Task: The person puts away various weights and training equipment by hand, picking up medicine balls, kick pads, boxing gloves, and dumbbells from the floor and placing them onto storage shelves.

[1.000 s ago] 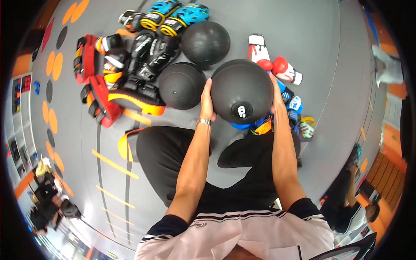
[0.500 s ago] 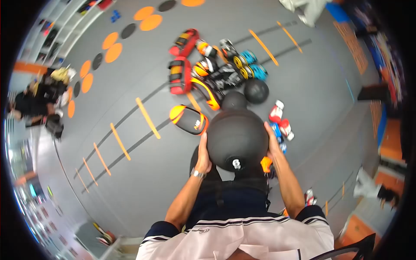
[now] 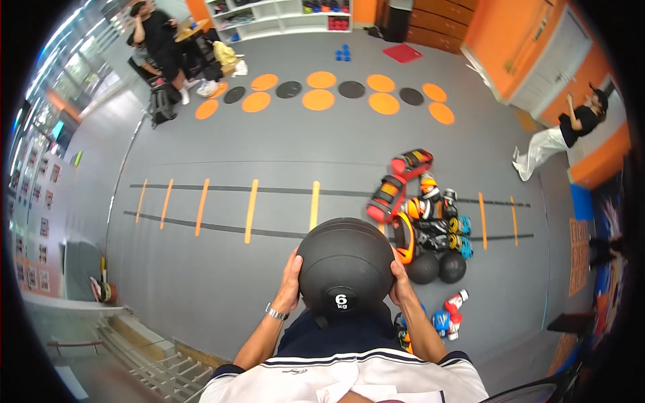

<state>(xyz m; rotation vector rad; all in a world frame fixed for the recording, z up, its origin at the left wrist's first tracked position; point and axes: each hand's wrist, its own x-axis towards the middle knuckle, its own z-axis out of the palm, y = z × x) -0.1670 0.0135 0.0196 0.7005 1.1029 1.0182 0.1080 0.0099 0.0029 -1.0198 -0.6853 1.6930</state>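
Observation:
Between my two hands I hold a big black medicine ball, marked "6 kg" on the side toward me. My left hand presses on its left side, with a metal-band watch at the wrist. On the opposite side my right hand grips the ball, fingers partly hidden behind it. The ball is held in front of my body at about waist height. Just right of it on the floor lie two smaller black balls, one nearer my right hand and another beside it.
Red kick pads, an orange-black curved pad and several gloves lie right of the ball. Red and blue gloves are nearer me. A person stands at right, another at far left. White shelves line the back.
My view has swung left, so the pile of gear now appears farther right. The ball has turned upright in my hands, its "6 kg" mark now readable. Both hands keep hold.

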